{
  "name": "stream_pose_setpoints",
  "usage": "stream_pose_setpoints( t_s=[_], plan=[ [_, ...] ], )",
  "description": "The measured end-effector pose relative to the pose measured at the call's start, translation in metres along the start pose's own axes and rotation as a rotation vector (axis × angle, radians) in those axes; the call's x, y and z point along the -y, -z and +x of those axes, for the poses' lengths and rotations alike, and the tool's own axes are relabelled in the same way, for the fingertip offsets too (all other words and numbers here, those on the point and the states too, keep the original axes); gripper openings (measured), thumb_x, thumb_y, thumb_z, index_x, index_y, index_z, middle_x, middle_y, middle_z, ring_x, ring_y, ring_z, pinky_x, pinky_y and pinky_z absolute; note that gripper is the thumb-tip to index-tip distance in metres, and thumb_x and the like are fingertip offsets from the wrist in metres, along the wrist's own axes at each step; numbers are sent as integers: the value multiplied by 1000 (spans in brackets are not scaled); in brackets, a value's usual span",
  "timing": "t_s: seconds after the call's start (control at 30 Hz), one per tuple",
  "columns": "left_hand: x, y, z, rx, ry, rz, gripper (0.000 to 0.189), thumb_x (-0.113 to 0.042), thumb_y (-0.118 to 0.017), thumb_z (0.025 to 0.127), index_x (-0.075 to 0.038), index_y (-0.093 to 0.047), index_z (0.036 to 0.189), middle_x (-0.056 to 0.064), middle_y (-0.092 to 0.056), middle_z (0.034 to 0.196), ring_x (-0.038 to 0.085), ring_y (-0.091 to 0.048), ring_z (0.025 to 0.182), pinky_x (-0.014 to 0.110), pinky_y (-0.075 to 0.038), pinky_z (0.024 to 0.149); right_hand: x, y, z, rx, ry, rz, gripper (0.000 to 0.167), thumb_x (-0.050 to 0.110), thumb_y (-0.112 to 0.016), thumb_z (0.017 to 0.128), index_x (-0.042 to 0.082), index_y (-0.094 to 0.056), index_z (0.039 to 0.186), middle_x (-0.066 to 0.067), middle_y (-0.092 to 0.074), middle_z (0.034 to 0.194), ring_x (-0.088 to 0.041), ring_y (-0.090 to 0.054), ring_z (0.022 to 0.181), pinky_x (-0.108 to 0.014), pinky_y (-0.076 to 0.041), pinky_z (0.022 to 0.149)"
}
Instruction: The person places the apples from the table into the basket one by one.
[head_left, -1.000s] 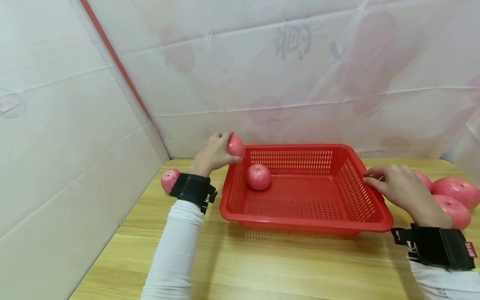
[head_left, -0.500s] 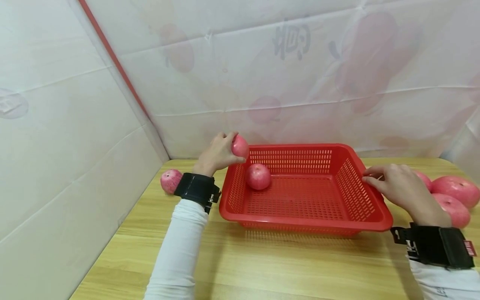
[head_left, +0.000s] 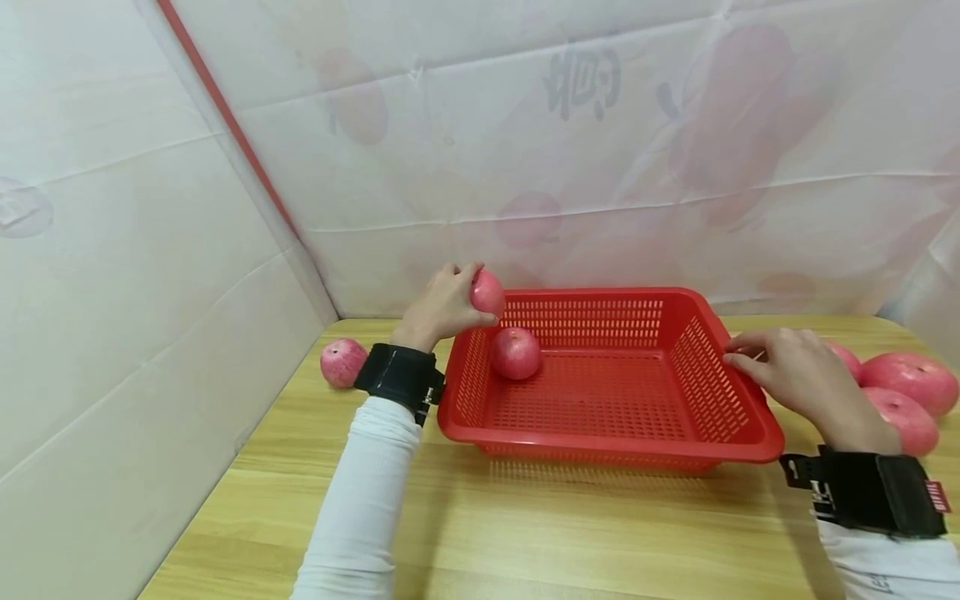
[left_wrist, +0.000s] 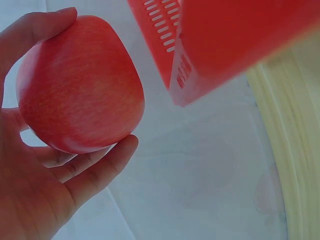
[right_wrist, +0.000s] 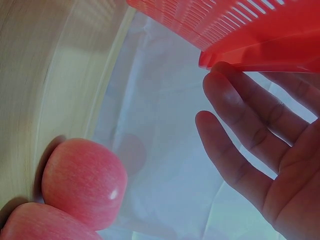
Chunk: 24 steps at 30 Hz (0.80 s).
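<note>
A: How was the basket [head_left: 600,447] steadied?

B: The right hand [head_left: 798,383] touched its rim at 3 o'clock. The lower fingers hung loosely apart; whether thumb and forefinger pinched the rim, I couldn't tell

A: And the other side?

B: At 10 o'clock, the left hand [head_left: 438,310] pinched an apple [head_left: 489,294] between thumb and fingertips; the wrist view showed it apart from the basket

A: What did that call for, in your judgement?

B: Enough height to pass the rim, then a low, soft release toward the middle. Another apple [head_left: 516,353] sat inside at 9, and letting go early might have knocked it. A light right hand suited best, since leaning could have tipped the basket

A: The surface?

B: A pale wooden table [head_left: 585,533], grain running from 9 to 3. Three apples [head_left: 911,382] sat beyond the right hand at 3, and a lone apple [head_left: 343,362] at 9

A: And the room?

B: A creased white sheet [head_left: 450,183] with faint fruit prints [head_left: 527,218] hung at 12; a red strip [head_left: 225,108] ran up the corner at 10
</note>
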<state>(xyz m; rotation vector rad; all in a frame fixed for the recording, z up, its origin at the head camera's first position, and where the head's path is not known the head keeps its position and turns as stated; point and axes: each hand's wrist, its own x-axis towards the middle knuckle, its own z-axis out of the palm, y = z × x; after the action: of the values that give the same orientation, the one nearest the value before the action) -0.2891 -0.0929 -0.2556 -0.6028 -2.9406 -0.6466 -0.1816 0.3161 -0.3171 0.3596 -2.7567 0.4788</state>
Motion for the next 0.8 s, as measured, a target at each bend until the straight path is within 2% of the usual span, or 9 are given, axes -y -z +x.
stream_pose_setpoints(
  t_s=[0.43, 0.8],
  plan=[
    [-8, -2, 4, 15, -16, 10, 85, -30, -82, 83, -15, -40, 155, 19, -49, 131, 31, -52, 115, 49, -55, 89, 2, -1, -1, -6, -7, -7, 18, 9, -76, 89, -6, -75, 98, -15, -72, 79, -35, -67, 73, -39, -47, 59],
    [-17, -6, 8, 19, -50, 1, 81, -28, -81, 84, -13, -42, 153, 18, -50, 131, 32, -53, 114, 47, -55, 88, 3, -1, 0, -10, -2, 3, 17, 9, -76, 89, -6, -75, 97, -15, -72, 79, -34, -67, 72, -39, -48, 59]
  ],
)
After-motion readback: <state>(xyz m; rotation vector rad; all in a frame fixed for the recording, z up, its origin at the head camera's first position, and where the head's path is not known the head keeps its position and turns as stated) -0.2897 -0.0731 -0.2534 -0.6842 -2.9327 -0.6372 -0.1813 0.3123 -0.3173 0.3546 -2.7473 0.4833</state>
